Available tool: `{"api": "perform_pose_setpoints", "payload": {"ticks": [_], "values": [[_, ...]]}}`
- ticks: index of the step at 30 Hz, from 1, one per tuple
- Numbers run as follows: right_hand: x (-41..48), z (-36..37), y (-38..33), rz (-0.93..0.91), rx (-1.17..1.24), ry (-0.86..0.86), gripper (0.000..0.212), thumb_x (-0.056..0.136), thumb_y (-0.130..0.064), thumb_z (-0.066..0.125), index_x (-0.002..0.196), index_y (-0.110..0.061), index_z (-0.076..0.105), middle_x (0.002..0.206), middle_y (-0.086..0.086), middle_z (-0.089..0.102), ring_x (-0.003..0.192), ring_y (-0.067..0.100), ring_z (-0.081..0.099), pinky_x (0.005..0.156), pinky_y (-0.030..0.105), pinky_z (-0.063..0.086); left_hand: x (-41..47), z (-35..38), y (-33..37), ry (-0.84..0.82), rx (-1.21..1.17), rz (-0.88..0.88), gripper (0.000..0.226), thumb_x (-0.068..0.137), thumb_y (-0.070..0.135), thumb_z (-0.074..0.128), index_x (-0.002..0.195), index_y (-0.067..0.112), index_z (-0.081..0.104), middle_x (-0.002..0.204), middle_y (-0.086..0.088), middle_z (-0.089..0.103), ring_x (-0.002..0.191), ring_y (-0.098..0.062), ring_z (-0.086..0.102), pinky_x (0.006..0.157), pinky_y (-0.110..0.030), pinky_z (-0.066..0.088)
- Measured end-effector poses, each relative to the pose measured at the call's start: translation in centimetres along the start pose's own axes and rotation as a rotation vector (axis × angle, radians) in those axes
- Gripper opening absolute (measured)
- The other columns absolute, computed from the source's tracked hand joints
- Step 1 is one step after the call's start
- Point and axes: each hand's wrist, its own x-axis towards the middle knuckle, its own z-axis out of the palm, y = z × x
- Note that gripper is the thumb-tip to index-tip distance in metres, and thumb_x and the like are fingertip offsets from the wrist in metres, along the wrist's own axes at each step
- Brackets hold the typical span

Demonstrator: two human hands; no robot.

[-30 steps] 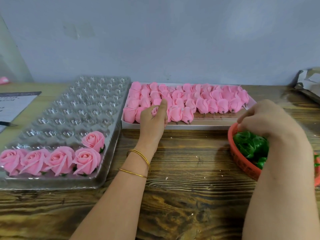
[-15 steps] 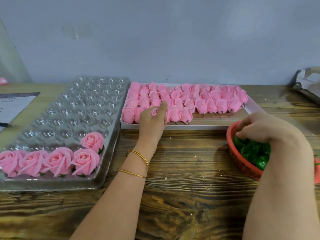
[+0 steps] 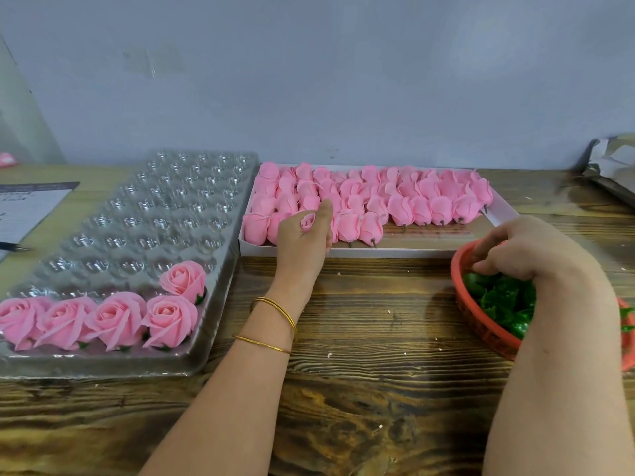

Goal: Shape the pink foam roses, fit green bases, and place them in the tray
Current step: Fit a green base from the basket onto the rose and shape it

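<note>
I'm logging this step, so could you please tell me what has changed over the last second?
The right hand has dipped slightly lower into the red basket, and its fingers are now among the green bases. Whether it has pinched one is hidden. The left hand still holds a pink bud at the white box. The five finished roses stay in the tray.

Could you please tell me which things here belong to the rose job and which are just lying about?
In the job: left hand, gripping a rosebud; white box of buds; right hand in the red basket of green bases; clear tray with five finished roses.
Lying about: printed sheet, pen, crumpled wrapping.
</note>
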Motion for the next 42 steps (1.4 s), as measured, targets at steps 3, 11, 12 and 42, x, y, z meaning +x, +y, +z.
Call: {"api": "perform_pose_setpoints", "payload": {"ticks": [3, 11, 12, 42], "values": [[-0.6, 0.2, 0.1, -0.085, 0.082, 0.06, 0.006, 0.084, -0.005, 0.071, 0.089, -0.008, 0.071, 0.098, 0.022, 0.066, 0.093, 0.041, 0.062, 0.086, 0.053, 0.054, 0.0, 0.0, -0.1, 0.005, -0.002, 0.004, 0.052, 0.101, 0.038, 0.05, 0.053, 0.017, 0.05, 0.045, 0.009, 0.045, 0.05, -0.004, 0.046, 0.062, -0.03, 0.042], [0.0, -0.2, -0.2, -0.057, 0.169, 0.214, 0.017, 0.085, -0.002, 0.067, 0.096, -0.015, 0.068, 0.11, 0.017, 0.064, 0.075, 0.024, 0.052, 0.051, 0.022, 0.029, 0.0, 0.0, 0.0, -0.001, -0.006, 0.022, 0.053, 0.101, 0.037, 0.05, 0.052, 0.018, 0.048, 0.045, 0.01, 0.045, 0.049, -0.004, 0.045, 0.062, -0.029, 0.043], [0.0, 0.0, -0.1, -0.083, 0.18, 0.232, 0.021, 0.086, -0.002, 0.065, 0.102, -0.015, 0.068, 0.114, 0.017, 0.063, 0.076, 0.024, 0.053, 0.051, 0.021, 0.03, 0.0, 0.0, 0.0, -0.002, -0.006, 0.02, 0.053, 0.101, 0.037, 0.05, 0.052, 0.018, 0.048, 0.045, 0.009, 0.045, 0.05, -0.004, 0.045, 0.063, -0.03, 0.043], [-2.8, 7.2, -8.0, -0.591, 0.969, -0.333, 0.016, 0.082, 0.0, 0.073, 0.09, -0.014, 0.071, 0.081, 0.0, 0.067, 0.07, 0.015, 0.061, 0.073, 0.029, 0.055, 0.1, 0.1, -0.1, -0.006, -0.048, -0.015, 0.056, 0.1, 0.038, 0.052, 0.045, 0.027, 0.053, 0.047, 0.007, 0.045, 0.048, -0.008, 0.043, 0.056, -0.028, 0.037]]}}
